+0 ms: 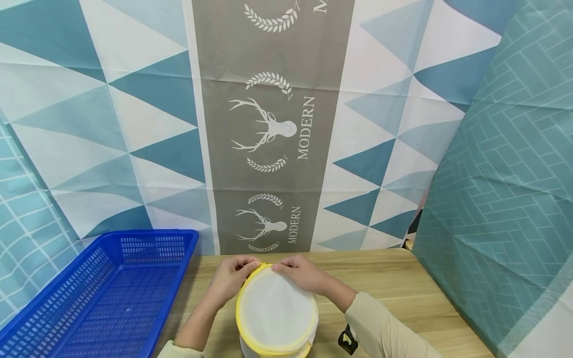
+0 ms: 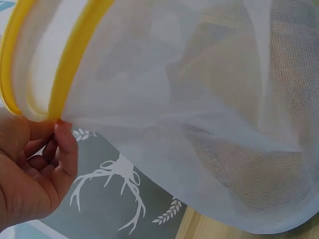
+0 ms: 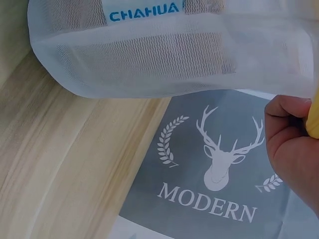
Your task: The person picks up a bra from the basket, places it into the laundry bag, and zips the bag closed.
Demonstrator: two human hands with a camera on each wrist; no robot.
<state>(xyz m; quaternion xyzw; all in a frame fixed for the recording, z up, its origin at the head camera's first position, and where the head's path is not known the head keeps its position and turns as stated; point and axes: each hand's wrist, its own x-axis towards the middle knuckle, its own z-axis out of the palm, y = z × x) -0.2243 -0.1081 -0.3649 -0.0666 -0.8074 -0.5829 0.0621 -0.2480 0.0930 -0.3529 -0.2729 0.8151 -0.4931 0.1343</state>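
Observation:
A white mesh laundry bag (image 1: 277, 308) with a yellow rim stands at the near side of the wooden table, its round end facing up. My left hand (image 1: 227, 279) pinches the yellow edging at the far left of that rim. Close beside it, my right hand (image 1: 301, 274) grips the same edging between thumb and curled fingers. In the left wrist view, the sheer mesh (image 2: 199, 89) spreads away from the pinched yellow trim (image 2: 75, 55). A label reading CHAHUA (image 3: 144, 10) shows on the bag's side in the right wrist view.
To the left lies a large blue plastic basket (image 1: 181, 278) with perforated walls. A small black object (image 1: 347, 340) is by the right forearm. Patterned sheeting (image 1: 273, 164) hangs behind the wooden table (image 1: 380, 278), and a teal curtain (image 1: 501, 199) borders the right.

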